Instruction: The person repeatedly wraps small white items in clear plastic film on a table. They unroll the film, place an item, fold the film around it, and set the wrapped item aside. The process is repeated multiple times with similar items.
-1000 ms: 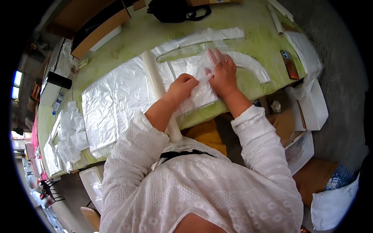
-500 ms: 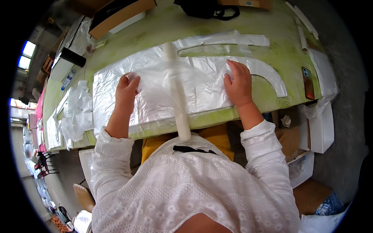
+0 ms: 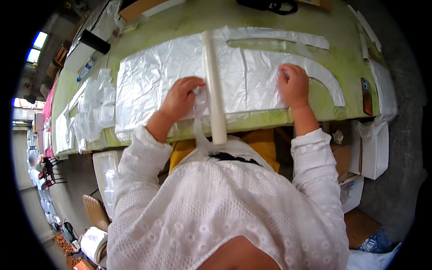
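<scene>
As viewed from the head, found white plastic film (image 3: 157, 76) lying flat along the near edge of the worktop (image 3: 191, 19)

Noted its placement nearer the near edge than the far one, presumably for reach by both hands. Noted two bands at its right end, with one curving toward the near edge. Observed a pale roll (image 3: 213, 85) laid crosswise over the film, with one end jutting past the near edge; judged to serve as a weight against slipping.

Observed the left hand (image 3: 181, 96) just left of the roll, with fingers bent narrow on a translucent strip (image 3: 199, 121), hanging past the near edge, probably to clear the flat film. Observed the right hand (image 3: 294, 87) at the film's right part, with fingers curled and thumb close; possibly steadying it. Cannot tell if gripping or merely resting.

Logged a phone (image 3: 366, 96) near the right edge and loose film pieces (image 3: 93, 105) toward the near left corner, likely set aside for working room.
</scene>
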The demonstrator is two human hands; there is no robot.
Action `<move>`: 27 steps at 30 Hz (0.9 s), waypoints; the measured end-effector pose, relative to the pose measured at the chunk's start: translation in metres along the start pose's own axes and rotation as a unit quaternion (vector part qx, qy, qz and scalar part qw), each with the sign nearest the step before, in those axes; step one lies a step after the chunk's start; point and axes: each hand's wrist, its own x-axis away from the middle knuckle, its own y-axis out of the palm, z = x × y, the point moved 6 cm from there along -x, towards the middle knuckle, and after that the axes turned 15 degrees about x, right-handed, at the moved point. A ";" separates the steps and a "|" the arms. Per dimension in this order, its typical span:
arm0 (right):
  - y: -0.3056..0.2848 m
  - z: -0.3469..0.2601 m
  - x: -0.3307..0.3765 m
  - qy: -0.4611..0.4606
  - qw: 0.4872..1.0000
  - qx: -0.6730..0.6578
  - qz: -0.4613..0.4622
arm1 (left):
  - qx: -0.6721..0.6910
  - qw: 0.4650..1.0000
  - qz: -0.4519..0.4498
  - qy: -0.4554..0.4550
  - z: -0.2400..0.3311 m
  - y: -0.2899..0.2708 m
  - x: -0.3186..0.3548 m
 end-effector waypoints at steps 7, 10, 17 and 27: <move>0.004 0.004 0.002 0.007 1.000 0.018 -0.002 | -0.016 0.987 -0.136 -0.086 -0.001 -0.026 -0.004; 0.006 0.000 0.003 0.014 1.000 0.026 -0.009 | 0.101 0.958 -0.025 -0.268 -0.059 -0.041 0.002; 0.005 -0.001 0.002 0.003 0.998 0.063 -0.014 | 0.081 0.990 -0.114 0.011 0.004 -0.051 0.014; 0.006 0.000 0.002 0.008 0.996 0.084 -0.029 | 0.095 0.950 -0.230 0.186 0.062 -0.027 0.028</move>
